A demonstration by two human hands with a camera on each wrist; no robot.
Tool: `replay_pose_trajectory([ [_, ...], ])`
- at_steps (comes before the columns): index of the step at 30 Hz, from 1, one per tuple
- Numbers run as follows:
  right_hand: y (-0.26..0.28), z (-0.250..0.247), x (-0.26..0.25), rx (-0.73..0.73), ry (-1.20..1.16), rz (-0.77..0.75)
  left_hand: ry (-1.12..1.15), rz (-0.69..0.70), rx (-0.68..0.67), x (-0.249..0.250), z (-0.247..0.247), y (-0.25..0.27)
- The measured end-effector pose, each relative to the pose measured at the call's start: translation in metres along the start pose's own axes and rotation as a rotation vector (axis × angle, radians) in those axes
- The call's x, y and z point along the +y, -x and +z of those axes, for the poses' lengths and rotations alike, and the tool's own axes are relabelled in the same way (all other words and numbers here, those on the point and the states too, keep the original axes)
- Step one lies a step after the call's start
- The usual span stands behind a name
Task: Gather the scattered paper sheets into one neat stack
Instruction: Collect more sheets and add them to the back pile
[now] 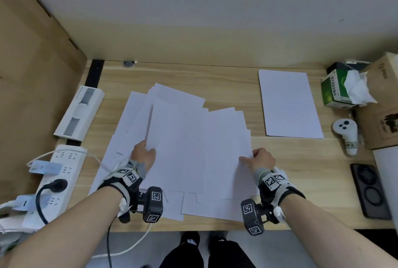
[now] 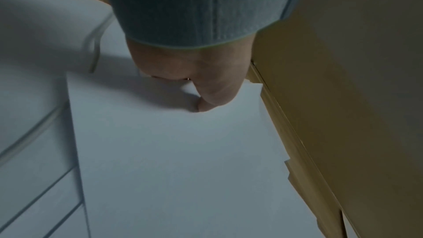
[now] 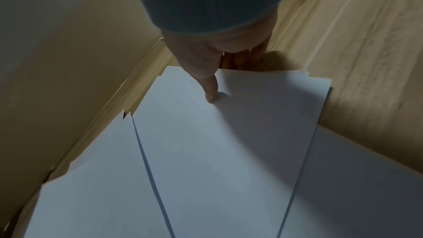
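Several white paper sheets [image 1: 185,147] lie fanned and overlapping in the middle of the wooden desk [image 1: 226,78]. My left hand [image 1: 143,153] pinches the left edge of the upper sheets [image 2: 174,151], thumb on top. My right hand [image 1: 259,158] pinches the right corner of the fanned sheets [image 3: 206,142], thumb on top and fingers underneath. More sheets [image 1: 120,138] lie flat below at the left and near the desk's front edge. A separate neat sheet or thin stack [image 1: 289,104] lies apart at the back right.
A white power strip [image 1: 53,181] with plugs and cables and a white box [image 1: 79,112] sit at the left. A tissue box [image 1: 338,89], a white controller [image 1: 346,136], cardboard boxes [image 1: 381,99] and a black case [image 1: 369,188] line the right. Cardboard [image 1: 32,63] walls the left.
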State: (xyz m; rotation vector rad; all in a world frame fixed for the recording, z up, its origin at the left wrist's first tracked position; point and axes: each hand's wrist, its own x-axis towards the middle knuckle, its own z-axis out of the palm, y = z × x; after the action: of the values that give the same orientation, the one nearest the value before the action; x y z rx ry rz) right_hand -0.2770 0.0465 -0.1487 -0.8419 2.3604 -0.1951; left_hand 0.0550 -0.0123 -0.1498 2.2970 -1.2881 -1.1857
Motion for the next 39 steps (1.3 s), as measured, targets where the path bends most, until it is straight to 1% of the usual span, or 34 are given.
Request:
replay_pose_trajectory([
  [3, 0.003, -0.004, 0.005, -0.056, -0.093, 0.042, -0.008, 0.025, 0.074, 0.002, 0.004, 0.004],
  [5, 0.003, -0.005, 0.013, -0.066, -0.138, 0.039, 0.009, 0.089, 0.130, 0.005, 0.007, 0.004],
  [6, 0.002, -0.008, 0.017, -0.056, -0.147, 0.030, -0.012, 0.121, 0.147, 0.009, 0.009, 0.003],
  [8, 0.000, -0.011, 0.024, -0.041, -0.146, 0.008, -0.104, 0.139, 0.169, 0.017, 0.013, 0.001],
  [11, -0.003, -0.013, 0.034, -0.028, -0.149, -0.022, -0.168, 0.175, 0.131, 0.028, 0.019, 0.005],
  [13, -0.006, -0.015, 0.043, -0.019, -0.177, -0.020, -0.149, 0.228, 0.077, 0.029, 0.026, 0.010],
  [15, -0.008, -0.017, 0.047, -0.006, -0.221, -0.023, -0.115, 0.249, 0.074, 0.025, 0.030, 0.008],
  [18, -0.011, -0.026, 0.055, 0.033, -0.269, -0.043, -0.107, 0.230, 0.065, 0.022, 0.037, 0.005],
  [21, -0.016, -0.037, 0.062, 0.101, -0.249, -0.075, -0.058, 0.187, 0.075, 0.023, 0.038, 0.000],
  [24, -0.018, -0.045, 0.065, 0.177, -0.287, -0.088, -0.070, 0.169, 0.144, 0.028, 0.033, -0.005],
  [26, -0.021, -0.046, 0.064, 0.204, -0.353, -0.061, -0.144, 0.223, 0.246, 0.035, 0.031, -0.003],
  [27, -0.021, -0.047, 0.062, 0.211, -0.378, -0.048, -0.135, 0.260, 0.310, 0.040, 0.031, 0.002],
  [28, -0.021, -0.050, 0.059, 0.214, -0.397, -0.041, -0.104, 0.291, 0.326, 0.045, 0.033, 0.005],
  [29, -0.020, -0.052, 0.056, 0.217, -0.411, -0.032, -0.049, 0.297, 0.260, 0.051, 0.035, 0.009],
  [30, -0.019, -0.054, 0.052, 0.218, -0.425, -0.029, 0.072, 0.268, 0.127, 0.058, 0.040, 0.013],
  [32, -0.016, -0.056, 0.043, 0.197, -0.459, -0.039, 0.345, 0.122, -0.227, 0.077, 0.048, 0.031],
  [33, -0.013, -0.057, 0.037, 0.171, -0.475, -0.049, 0.359, 0.078, -0.355, 0.086, 0.051, 0.040],
  [34, -0.010, -0.056, 0.030, 0.138, -0.493, -0.064, 0.313, 0.074, -0.465, 0.094, 0.054, 0.049],
  [35, -0.007, -0.055, 0.022, 0.102, -0.513, -0.078, 0.265, 0.085, -0.530, 0.098, 0.058, 0.054],
  [36, -0.004, -0.052, 0.013, 0.063, -0.536, -0.089, 0.225, 0.119, -0.544, 0.098, 0.063, 0.057],
  [37, -0.001, -0.047, 0.003, 0.019, -0.552, -0.105, 0.191, 0.150, -0.520, 0.097, 0.062, 0.058],
  [39, 0.004, -0.036, -0.012, -0.069, -0.571, -0.118, 0.146, 0.193, -0.415, 0.085, 0.060, 0.049],
])
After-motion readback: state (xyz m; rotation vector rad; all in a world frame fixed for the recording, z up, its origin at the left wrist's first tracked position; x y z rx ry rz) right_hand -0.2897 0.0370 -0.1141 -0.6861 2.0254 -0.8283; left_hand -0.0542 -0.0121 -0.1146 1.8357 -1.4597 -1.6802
